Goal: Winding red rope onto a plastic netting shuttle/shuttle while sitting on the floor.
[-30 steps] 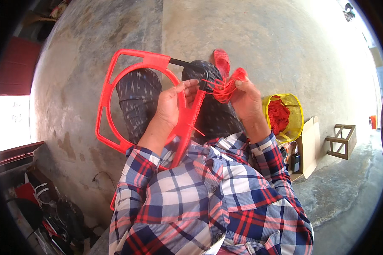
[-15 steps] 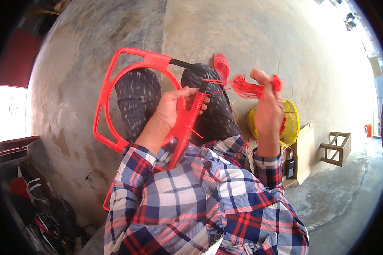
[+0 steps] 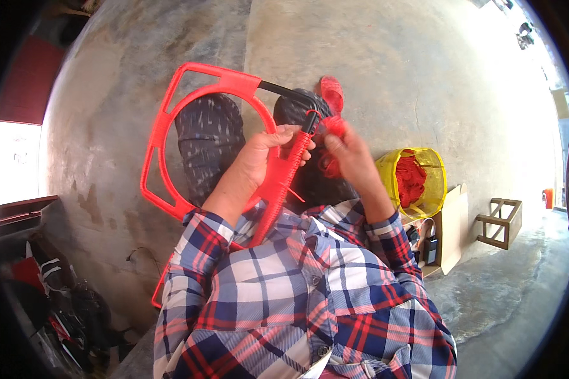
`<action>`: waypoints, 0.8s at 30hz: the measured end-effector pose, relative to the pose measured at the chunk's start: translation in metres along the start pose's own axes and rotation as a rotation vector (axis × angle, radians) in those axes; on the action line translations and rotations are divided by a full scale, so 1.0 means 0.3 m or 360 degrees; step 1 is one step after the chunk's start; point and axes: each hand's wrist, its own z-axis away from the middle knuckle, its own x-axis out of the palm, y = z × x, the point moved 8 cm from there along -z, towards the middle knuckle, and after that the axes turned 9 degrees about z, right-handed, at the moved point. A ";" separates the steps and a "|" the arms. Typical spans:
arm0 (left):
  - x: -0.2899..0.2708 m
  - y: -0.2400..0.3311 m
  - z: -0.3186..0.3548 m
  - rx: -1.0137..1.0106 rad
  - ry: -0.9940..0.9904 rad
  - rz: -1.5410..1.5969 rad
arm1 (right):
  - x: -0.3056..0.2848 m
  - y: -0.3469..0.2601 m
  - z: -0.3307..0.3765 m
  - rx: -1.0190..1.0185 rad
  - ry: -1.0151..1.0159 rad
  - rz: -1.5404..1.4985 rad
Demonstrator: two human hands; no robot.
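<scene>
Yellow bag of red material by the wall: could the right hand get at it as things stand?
Probably not at once. The right hand is pinching red cord at the red frame, and the yellow bag sits lower on the floor, apart from it, though nothing blocks the way.

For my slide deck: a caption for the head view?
Left hand grips a red plastic hoop frame; right hand pinches red cord.
</scene>
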 end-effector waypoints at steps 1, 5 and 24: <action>0.012 -0.001 -0.002 -0.0008 -0.0066 0.0010 | -0.001 0.002 0.009 0.0001 0.0005 -0.0014; -0.002 0.010 0.001 0.0068 -0.0009 -0.0085 | -0.023 -0.078 0.086 0.0215 -0.0172 -0.0319; -0.034 0.002 -0.001 -0.0053 0.0040 0.0021 | -0.055 -0.087 0.161 0.0050 -0.0918 0.0385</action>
